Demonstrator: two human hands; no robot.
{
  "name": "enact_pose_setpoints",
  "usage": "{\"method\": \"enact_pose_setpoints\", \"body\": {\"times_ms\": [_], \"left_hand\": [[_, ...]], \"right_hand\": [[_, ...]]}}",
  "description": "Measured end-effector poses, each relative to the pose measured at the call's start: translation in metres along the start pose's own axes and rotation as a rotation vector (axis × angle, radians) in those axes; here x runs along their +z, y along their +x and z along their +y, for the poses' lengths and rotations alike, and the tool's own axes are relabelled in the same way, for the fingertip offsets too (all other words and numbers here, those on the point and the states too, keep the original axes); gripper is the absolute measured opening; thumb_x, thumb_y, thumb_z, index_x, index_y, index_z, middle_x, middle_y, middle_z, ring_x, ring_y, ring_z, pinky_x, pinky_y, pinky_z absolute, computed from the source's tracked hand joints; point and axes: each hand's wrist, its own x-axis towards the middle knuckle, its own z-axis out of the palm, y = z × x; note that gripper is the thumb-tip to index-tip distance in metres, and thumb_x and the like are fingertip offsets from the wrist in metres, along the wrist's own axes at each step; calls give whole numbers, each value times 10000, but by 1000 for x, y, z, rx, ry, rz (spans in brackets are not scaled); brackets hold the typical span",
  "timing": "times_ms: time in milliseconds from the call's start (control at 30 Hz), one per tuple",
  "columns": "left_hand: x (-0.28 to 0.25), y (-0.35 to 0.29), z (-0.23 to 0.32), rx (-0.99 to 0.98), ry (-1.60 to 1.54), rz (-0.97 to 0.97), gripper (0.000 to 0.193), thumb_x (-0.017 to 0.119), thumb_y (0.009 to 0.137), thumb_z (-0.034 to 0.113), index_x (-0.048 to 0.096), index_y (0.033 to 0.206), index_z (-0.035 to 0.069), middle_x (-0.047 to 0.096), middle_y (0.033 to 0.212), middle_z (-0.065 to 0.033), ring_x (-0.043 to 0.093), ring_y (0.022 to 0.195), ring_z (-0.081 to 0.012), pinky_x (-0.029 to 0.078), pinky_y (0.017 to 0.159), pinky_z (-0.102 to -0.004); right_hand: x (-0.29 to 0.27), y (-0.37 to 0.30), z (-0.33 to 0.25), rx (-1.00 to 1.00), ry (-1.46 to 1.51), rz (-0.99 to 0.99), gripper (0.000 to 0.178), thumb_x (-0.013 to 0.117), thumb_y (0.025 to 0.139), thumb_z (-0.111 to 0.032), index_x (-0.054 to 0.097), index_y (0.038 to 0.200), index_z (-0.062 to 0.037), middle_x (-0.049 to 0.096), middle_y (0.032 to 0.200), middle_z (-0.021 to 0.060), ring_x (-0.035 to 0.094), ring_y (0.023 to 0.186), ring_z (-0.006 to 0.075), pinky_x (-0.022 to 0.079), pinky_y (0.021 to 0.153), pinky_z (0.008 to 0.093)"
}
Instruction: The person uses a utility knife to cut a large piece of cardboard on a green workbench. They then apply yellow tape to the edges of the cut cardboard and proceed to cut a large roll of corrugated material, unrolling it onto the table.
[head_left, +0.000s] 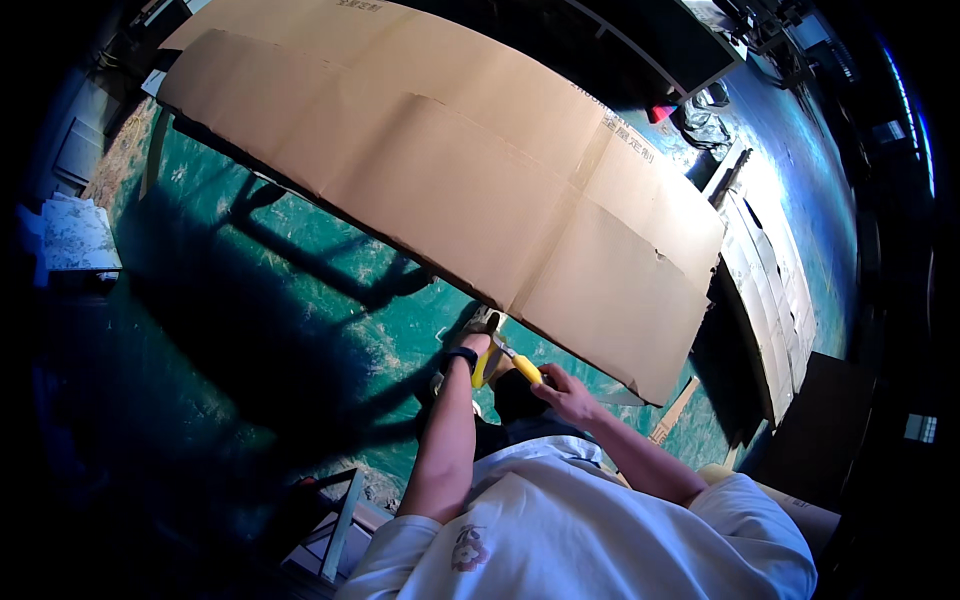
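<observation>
A two-handled tool with yellow grips (526, 369) and a metal head, resembling pliers, is held in front of my body with its handles spread apart. My right hand (568, 396) is closed round the end of the right-hand grip. Up near the head of the tool, my left hand (477, 344) is curled against the other yellow grip; its fingers are mostly hidden. A dark band circles my left wrist. Just beyond the hands runs the near edge of a large brown cardboard sheet (450, 170).
The cardboard spans the view above a scuffed green floor (330, 290), with dark shadows to the left. Flattened pale cardboard (768, 290) lies at the right. A metal frame (343, 525) stands at lower left, and stacked sheets (78, 232) at far left.
</observation>
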Motion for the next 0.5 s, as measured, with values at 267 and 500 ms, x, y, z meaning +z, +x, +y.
{"method": "enact_pose_setpoints", "body": {"times_ms": [267,500], "left_hand": [[-41,-79,3,229,-175,125,403,516,969,358,590,1285,121,660,1140,-200,627,1019,-376,494,859,-408],[-58,-87,-81,0,30,177,420,462,969,358,564,1354,223,607,1283,-180,590,1159,-368,470,990,-399]], "right_hand": [[46,76,20,91,-196,511,536,599,880,-458,593,1173,-10,672,995,253,638,969,420,499,809,458],[80,86,-19,-619,-474,267,411,638,866,-410,576,1060,-52,670,939,197,651,890,390,515,786,479]]}}
